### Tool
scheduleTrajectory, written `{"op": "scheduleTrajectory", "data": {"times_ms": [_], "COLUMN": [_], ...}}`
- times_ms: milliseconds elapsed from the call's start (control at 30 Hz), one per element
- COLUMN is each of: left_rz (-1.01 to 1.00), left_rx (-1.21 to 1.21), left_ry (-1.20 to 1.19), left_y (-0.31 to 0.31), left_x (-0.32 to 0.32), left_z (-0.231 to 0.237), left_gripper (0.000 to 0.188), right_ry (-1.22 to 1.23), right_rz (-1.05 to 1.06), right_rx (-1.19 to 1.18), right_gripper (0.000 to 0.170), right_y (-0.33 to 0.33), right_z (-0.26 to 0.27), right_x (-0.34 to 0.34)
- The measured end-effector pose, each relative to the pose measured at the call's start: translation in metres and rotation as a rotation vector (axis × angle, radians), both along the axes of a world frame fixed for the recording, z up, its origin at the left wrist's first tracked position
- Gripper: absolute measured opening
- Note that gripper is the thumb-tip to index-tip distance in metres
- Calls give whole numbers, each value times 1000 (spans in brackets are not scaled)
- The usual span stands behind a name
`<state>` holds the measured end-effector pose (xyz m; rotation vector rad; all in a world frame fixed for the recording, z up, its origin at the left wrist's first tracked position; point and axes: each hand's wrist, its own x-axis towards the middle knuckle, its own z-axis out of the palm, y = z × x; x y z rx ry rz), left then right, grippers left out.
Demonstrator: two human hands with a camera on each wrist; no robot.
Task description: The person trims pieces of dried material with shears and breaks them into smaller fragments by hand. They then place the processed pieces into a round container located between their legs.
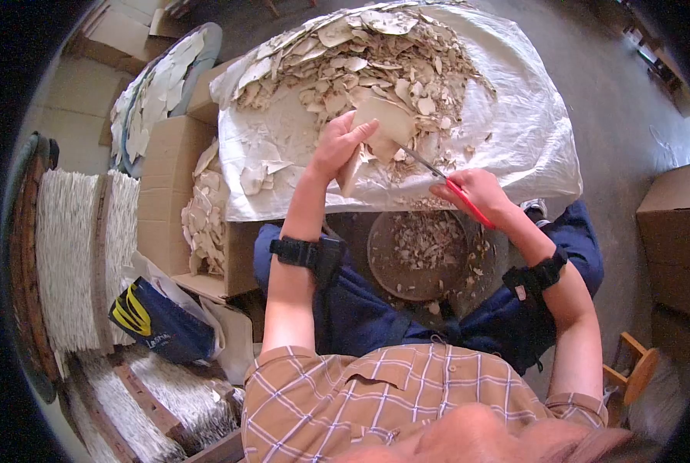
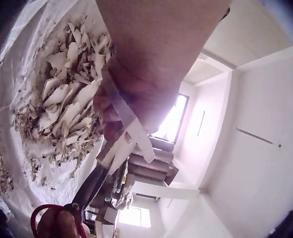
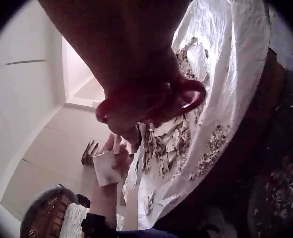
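In the head view my left hand (image 1: 339, 145) grips thin, stiff, pale flakes over the near side of a covered work surface. The broad flake (image 1: 390, 122) juts out past its fingers, and a narrower strip (image 1: 350, 171) hangs below the palm. Red-handled scissors (image 1: 471, 205) are in my right hand (image 1: 484, 191), their blades reaching the broad flake's lower edge. The left wrist view has the dark blades (image 2: 93, 182) up against a pale flake (image 2: 117, 151). From the right wrist, a squarish flake (image 3: 106, 168) shows in the left hand.
White sheeting (image 1: 522, 116) bears a heap of flakes (image 1: 368, 65). At left stand a cardboard box (image 1: 164, 181) with more flakes, a dark blue bag (image 1: 164, 324) and packed white stacks (image 1: 67, 247). A round pan (image 1: 382, 258) with scraps sits between the knees; a wooden stool (image 1: 638, 369) is at right.
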<state>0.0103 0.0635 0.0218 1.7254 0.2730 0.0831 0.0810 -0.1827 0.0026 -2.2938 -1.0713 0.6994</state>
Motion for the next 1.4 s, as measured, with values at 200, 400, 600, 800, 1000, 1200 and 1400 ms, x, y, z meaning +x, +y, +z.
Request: {"op": "scheduleTrajectory", "data": {"times_ms": [200, 400, 600, 800, 1000, 1200, 1400], "left_rz": [38, 331, 499, 481, 146, 16, -104], "left_rx": [-97, -131, -796, -640, -455, -538, -677], "left_ry": [4, -118, -140, -174, -138, 1, 19], "left_y": [-5, -8, 21, -43, -66, -62, -60], "left_x": [2, 13, 15, 19, 10, 5, 0], "left_z": [7, -17, -26, -19, -26, -27, -22], "left_gripper": [24, 19, 24, 21, 21, 17, 16], "right_ry": [-295, -517, 205, 637, 713, 763, 1073], "right_rz": [-10, -85, -173, -430, -559, -504, -410], "right_rx": [86, 206, 135, 539, 786, 864, 934], "right_gripper": [47, 41, 35, 33, 17, 14, 13], "right_y": [0, 1, 14, 34, 40, 38, 37], "right_z": [-7, -36, 1, 7, 3, 0, 4], "right_x": [1, 7, 7, 5, 12, 15, 15]}}
